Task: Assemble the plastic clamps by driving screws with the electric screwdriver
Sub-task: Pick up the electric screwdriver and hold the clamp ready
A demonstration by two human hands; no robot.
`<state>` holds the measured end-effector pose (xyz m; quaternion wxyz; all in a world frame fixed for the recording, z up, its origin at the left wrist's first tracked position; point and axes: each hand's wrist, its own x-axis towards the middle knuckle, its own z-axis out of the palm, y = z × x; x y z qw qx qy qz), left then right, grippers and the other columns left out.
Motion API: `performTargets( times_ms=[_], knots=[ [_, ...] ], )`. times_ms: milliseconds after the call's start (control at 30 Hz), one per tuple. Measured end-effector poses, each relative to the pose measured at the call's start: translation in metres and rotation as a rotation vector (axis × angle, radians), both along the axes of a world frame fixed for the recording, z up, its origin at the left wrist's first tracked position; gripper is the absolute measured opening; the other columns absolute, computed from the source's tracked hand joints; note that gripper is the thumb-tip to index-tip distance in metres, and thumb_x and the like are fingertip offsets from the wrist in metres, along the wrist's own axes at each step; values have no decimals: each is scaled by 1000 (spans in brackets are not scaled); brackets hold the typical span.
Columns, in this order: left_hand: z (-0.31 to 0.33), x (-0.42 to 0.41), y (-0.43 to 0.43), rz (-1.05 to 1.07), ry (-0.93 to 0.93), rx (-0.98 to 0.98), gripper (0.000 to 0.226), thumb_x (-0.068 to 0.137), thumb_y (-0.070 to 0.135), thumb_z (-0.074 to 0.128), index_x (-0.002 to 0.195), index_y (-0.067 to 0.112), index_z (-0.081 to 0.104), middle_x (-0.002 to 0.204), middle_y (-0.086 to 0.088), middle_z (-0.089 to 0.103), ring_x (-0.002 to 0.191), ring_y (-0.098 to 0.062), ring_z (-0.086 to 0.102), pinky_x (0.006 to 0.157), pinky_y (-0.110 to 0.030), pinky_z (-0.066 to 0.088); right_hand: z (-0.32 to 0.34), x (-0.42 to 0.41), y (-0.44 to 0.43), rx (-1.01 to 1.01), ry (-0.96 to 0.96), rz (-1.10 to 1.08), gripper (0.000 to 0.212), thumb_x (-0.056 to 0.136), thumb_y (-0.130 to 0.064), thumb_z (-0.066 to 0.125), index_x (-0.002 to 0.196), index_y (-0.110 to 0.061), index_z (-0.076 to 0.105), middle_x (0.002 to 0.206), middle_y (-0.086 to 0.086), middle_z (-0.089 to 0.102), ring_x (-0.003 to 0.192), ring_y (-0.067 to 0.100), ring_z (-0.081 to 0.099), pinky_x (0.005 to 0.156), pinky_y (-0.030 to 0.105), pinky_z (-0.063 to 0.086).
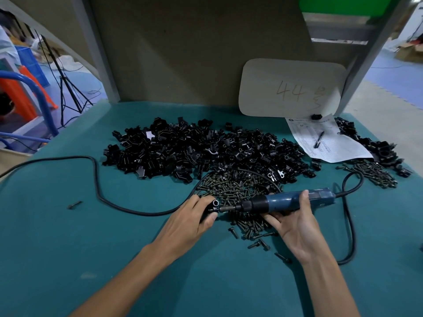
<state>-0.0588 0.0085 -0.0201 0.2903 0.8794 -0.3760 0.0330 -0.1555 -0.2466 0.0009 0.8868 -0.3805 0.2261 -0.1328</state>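
One cylindrical blue screwdriver, rounded black clamp

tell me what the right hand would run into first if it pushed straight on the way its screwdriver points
The right hand aims the electric screwdriver leftward, and its bit seems to touch the black clamp held in the left hand. That clamp comes first, though depth is hard to judge.

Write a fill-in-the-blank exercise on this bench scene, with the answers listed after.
1. The right hand grips a blue electric ____.
2. The left hand holds a black plastic ____ at the tool's tip.
3. The cardboard sign reads ____.
4. A ____ lies on the printed sheet.
Missing words: screwdriver; clamp; 44; pen.
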Motion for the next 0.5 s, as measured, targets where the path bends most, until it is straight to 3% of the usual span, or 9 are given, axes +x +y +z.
performTargets(
  times_ms=[500],
  knots=[
    [2, -1, -1, 0, 3, 10, 38, 103, 58, 29, 133, 37, 40, 100, 18, 37, 87, -1, 44, 70, -22, 40, -3, 1, 1, 14, -2, 0, 69, 91, -60, 49, 143, -15, 45, 132, 24, 65, 115, 33, 70, 78, 42, 63]
  ],
)
